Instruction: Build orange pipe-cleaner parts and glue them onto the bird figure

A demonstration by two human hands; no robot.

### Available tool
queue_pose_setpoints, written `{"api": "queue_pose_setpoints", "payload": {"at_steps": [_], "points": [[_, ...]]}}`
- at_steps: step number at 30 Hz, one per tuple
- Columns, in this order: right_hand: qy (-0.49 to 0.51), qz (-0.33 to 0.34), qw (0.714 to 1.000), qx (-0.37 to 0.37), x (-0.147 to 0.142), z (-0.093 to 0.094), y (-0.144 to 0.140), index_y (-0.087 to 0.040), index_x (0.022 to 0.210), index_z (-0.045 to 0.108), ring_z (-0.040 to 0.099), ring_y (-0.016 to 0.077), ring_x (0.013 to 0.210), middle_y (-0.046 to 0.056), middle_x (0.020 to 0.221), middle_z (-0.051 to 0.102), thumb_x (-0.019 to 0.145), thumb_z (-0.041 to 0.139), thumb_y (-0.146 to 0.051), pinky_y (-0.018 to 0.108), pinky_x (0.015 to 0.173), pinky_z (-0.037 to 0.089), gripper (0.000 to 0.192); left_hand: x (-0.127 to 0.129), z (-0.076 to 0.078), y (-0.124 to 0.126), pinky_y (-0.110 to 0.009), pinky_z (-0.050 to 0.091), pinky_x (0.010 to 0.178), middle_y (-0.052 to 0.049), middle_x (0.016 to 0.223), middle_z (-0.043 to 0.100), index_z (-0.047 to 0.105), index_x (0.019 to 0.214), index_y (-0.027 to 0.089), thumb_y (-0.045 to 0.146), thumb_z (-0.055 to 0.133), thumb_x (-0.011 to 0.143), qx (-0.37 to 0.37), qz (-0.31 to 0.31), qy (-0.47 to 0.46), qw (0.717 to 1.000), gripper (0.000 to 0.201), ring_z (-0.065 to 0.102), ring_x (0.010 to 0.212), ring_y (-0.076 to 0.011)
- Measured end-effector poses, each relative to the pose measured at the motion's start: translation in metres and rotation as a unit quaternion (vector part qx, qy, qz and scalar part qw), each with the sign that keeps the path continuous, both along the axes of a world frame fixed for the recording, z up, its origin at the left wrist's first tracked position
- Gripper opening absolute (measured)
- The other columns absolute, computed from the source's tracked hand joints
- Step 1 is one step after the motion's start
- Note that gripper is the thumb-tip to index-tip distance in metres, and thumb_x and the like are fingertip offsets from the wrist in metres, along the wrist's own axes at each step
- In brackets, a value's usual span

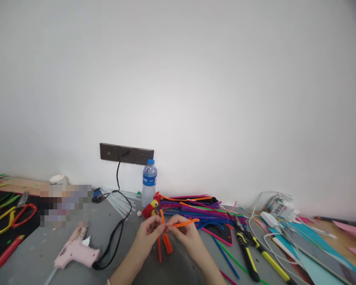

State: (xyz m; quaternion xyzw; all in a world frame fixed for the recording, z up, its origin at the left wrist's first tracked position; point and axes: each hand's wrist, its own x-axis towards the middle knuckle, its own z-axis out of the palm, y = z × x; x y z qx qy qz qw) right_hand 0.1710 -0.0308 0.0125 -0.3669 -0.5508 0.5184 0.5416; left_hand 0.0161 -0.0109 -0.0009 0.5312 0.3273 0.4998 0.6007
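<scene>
Both of my hands meet at the middle of the table, pinching orange pipe cleaners (182, 224). My left hand (150, 233) is closed on them near where the strands come together. Fingers closed, my right hand (182, 231) grips the same spot, and one strand runs out over it to the right. Below the fingers hang a thin orange strand and a thicker orange piece (167, 244); how they join is hidden by my fingertips. Just behind my left hand is a red and yellow chicken figure (152, 208) with a round eye.
A water bottle (149, 184) stands by the wall. Left lie a pink glue gun (75, 251) with a black cord, clear glue sticks (120, 202) and scissors (14, 215). Rightward are piled pipe cleaners (195, 209), black-yellow pliers (249, 251), white cables and a phone (320, 255).
</scene>
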Motion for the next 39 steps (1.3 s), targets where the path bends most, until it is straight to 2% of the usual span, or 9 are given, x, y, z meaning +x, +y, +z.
{"api": "queue_pose_setpoints", "payload": {"at_steps": [5, 8, 11, 13, 19, 27, 31, 34, 39], "points": [[0.008, -0.022, 1.0, 0.013, 0.009, -0.001, 0.001, -0.019, 0.078, 0.065, 0.056, 0.0141, 0.061, 0.0, 0.066, 0.063, 0.075, 0.074, -0.041, 0.024, 0.06, 0.042, 0.024, -0.002, 0.007, -0.002, -0.019, 0.031, 0.051, 0.005, 0.057, 0.051, 0.064, 0.063, 0.016, 0.048, 0.076, 0.067, -0.015, -0.015, -0.005, 1.0, 0.035, 0.039, 0.053, -0.0091], [-0.004, -0.035, 0.999, 0.027, 0.016, 0.0, 0.001, -0.018, 0.076, 0.066, 0.049, 0.0113, 0.058, -0.001, 0.068, 0.06, 0.076, 0.074, -0.037, 0.022, 0.055, 0.037, 0.021, -0.002, 0.009, -0.006, -0.019, 0.028, 0.05, 0.007, 0.055, 0.046, 0.061, 0.061, 0.015, 0.047, 0.078, 0.065, -0.027, -0.052, 0.014, 0.998, 0.036, 0.036, 0.051, -0.008], [0.01, 0.006, 1.0, 0.016, 0.021, 0.003, -0.001, -0.018, 0.078, 0.069, 0.054, 0.0141, 0.069, 0.001, 0.081, 0.063, 0.074, 0.075, -0.035, 0.024, 0.063, 0.042, 0.018, -0.001, 0.008, -0.013, -0.019, 0.026, 0.048, 0.005, 0.055, 0.052, 0.061, 0.065, 0.016, 0.047, 0.076, 0.067, -0.067, -0.133, 0.049, 0.988, 0.035, 0.039, 0.05, -0.0083], [0.007, 0.036, 0.999, 0.001, 0.022, 0.006, -0.004, -0.018, 0.079, 0.07, 0.058, 0.0168, 0.076, 0.004, 0.089, 0.065, 0.073, 0.077, -0.033, 0.027, 0.069, 0.044, 0.017, -0.001, 0.008, -0.017, -0.019, 0.025, 0.047, 0.002, 0.06, 0.058, 0.061, 0.067, 0.016, 0.045, 0.076, 0.067, -0.082, -0.16, 0.08, 0.98, 0.033, 0.041, 0.052, -0.0087], [0.019, 0.093, 0.994, -0.046, 0.023, 0.008, -0.008, -0.017, 0.074, 0.069, 0.057, 0.0137, 0.064, -0.001, 0.07, 0.064, 0.067, 0.081, -0.027, 0.025, 0.063, 0.042, 0.018, -0.004, 0.014, -0.023, -0.02, 0.025, 0.046, 0.003, 0.061, 0.059, 0.061, 0.068, 0.015, 0.037, 0.075, 0.064, -0.111, -0.207, 0.132, 0.963, 0.026, 0.041, 0.052, -0.0081], [0.037, 0.15, 0.985, -0.081, 0.023, 0.006, -0.011, -0.017, 0.075, 0.063, 0.056, 0.0134, 0.066, -0.001, 0.072, 0.064, 0.064, 0.082, -0.022, 0.025, 0.064, 0.041, 0.022, -0.01, 0.007, -0.02, -0.02, 0.03, 0.046, 0.001, 0.062, 0.062, 0.062, 0.07, 0.015, 0.041, 0.077, 0.064, -0.101, -0.283, 0.133, 0.944, 0.031, 0.051, 0.052, -0.0097], [0.042, 0.093, 0.994, -0.049, 0.026, -0.001, -0.005, -0.018, 0.076, 0.061, 0.052, 0.0124, 0.066, -0.002, 0.072, 0.059, 0.068, 0.08, -0.023, 0.023, 0.061, 0.038, 0.021, -0.007, 0.007, -0.017, -0.018, 0.033, 0.045, 0.0, 0.064, 0.064, 0.06, 0.072, 0.014, 0.044, 0.074, 0.069, -0.084, -0.248, 0.126, 0.957, 0.033, 0.055, 0.054, -0.0104], [0.055, 0.028, 0.998, -0.007, 0.028, -0.004, 0.0, -0.02, 0.077, 0.058, 0.05, 0.0123, 0.065, -0.002, 0.077, 0.057, 0.071, 0.078, -0.026, 0.023, 0.059, 0.038, 0.021, -0.003, 0.004, -0.012, -0.019, 0.037, 0.046, -0.002, 0.069, 0.066, 0.061, 0.082, 0.015, 0.047, 0.074, 0.07, -0.061, -0.203, 0.081, 0.974, 0.037, 0.06, 0.058, -0.0129], [0.055, -0.021, 0.998, 0.028, 0.023, 0.006, 0.0, -0.02, 0.073, 0.054, 0.051, 0.0133, 0.064, -0.001, 0.074, 0.056, 0.072, 0.077, -0.031, 0.024, 0.059, 0.039, 0.025, 0.001, 0.002, -0.008, -0.021, 0.044, 0.052, -0.002, 0.07, 0.069, 0.065, 0.086, 0.016, 0.039, 0.082, 0.064, -0.042, -0.072, 0.011, 0.996, 0.036, 0.063, 0.063, -0.0154]]}}
